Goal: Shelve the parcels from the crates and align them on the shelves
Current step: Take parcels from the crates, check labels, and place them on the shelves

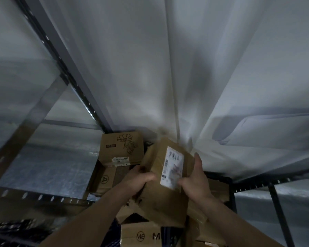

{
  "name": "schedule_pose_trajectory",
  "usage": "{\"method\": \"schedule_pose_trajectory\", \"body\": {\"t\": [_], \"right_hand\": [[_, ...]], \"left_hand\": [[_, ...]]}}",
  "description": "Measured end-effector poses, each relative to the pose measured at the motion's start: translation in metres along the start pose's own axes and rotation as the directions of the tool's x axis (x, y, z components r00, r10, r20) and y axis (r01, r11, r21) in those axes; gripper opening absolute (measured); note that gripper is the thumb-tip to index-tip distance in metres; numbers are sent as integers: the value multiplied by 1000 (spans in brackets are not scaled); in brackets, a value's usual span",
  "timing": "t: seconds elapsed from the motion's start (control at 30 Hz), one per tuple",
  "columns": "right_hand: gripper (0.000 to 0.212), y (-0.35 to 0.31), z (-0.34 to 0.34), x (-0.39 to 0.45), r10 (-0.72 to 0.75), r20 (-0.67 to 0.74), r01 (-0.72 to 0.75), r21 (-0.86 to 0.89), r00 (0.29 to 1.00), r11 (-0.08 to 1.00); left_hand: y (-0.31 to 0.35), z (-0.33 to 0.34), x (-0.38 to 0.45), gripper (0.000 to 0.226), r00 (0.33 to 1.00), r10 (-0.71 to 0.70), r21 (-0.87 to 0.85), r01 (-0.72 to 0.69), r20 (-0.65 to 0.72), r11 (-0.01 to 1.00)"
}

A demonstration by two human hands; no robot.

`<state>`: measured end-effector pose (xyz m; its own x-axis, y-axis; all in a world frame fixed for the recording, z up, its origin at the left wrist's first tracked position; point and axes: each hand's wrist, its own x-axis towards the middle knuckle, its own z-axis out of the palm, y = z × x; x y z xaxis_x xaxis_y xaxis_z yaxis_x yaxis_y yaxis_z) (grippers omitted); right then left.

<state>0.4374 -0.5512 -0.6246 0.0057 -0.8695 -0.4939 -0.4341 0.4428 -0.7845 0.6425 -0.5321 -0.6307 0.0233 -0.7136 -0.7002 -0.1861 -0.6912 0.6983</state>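
Now, item: labelled parcel (pixel 165 177), lifted, clamped btwn my left hand (pixel 138 181) and right hand (pixel 194 182), both gripping. Step: carry to shelf. Flower-print box (pixel 122 148) just beyond grip; next, seat alongside, square up.

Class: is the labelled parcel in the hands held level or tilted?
Tilted: the parcel leans, its white label slanting, gripped by both hands.

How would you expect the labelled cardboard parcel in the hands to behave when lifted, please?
The labelled parcel probably stays stiff: its edges look square. Likely fairly light, since the left hand and right hand hold it tilted in the air. Its taped surface may be slightly slippery.
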Motion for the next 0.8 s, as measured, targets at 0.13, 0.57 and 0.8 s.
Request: {"method": "schedule_pose_trajectory", "body": {"t": [0.13, 0.57, 0.8], "right_hand": [[113, 4, 3, 1, -228, 118, 249, -655, 966, 714], [107, 22, 20, 3, -187, 454, 476, -686, 871, 550], [60, 15, 21, -8, -305, 478, 561, -606, 824, 565]], "left_hand": [[23, -7, -9, 88, 997, 3, 679, -54, 75, 732], [64, 16, -25, 93, 925, 119, 932, -353, 361, -88], [72, 6, -19, 81, 930, 73, 932, -357, 361, -65]]}}
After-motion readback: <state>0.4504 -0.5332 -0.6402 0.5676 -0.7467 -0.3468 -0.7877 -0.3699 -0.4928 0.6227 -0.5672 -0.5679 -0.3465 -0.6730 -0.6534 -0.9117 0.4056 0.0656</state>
